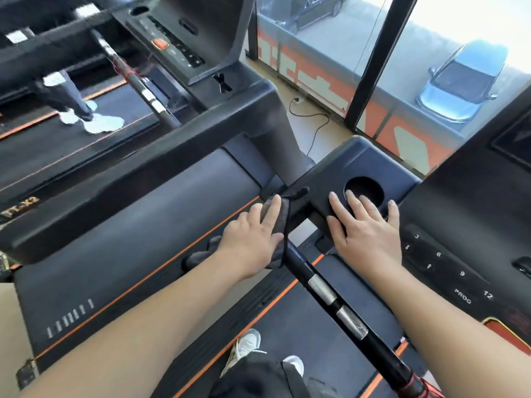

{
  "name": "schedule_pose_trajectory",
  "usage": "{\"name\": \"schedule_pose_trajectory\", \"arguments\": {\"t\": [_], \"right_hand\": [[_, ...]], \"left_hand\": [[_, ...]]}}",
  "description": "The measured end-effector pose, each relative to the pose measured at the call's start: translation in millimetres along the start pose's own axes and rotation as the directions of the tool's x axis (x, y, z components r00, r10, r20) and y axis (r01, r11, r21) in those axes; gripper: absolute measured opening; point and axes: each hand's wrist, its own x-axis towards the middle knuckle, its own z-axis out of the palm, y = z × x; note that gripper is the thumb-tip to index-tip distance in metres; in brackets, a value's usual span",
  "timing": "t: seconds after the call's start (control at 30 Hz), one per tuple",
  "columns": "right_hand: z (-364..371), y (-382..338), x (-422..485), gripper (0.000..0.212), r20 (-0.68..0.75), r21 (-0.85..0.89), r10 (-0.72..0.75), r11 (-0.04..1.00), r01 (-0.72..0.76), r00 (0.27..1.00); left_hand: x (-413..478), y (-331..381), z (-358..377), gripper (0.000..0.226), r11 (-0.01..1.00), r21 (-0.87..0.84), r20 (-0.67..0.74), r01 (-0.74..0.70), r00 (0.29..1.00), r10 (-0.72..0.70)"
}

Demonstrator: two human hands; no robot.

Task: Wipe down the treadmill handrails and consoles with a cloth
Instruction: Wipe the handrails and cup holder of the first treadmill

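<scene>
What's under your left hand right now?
The grey cloth, pressed by the left hand with straight fingers onto the black handrail near the console. The rail surface beneath the cloth is covered.

both bare forearms reach forward, one on each side of the handrail [321, 285]. the left hand [253, 237] lies just left of it, palm down, fingers straight, pressing a cloth [201, 254]. the right hand [365, 228] rests just right of it, flat, fingers spread.
</scene>
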Motion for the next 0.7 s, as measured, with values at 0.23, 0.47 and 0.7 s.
{"name": "schedule_pose_trajectory", "arguments": {"t": [0.23,0.47,0.7], "right_hand": [[0,1,0,0.054,0.019,-0.017,-0.003,1.000,0.004,1.000],[-3,-2,0,0.056,0.039,-0.011,0.001,1.000,0.000,0.999],[-5,0,0,0.057,0.047,-0.005,-0.007,1.000,0.008,0.999]], "left_hand": [[41,30,-22,0.071,0.959,-0.203,0.076,0.200,0.979,-0.188],[-12,20,11,0.072,0.980,-0.045,-0.112,0.194,0.974,-0.198],[18,31,-4,0.064,0.954,-0.201,-0.055,0.222,0.970,-0.238]]}}
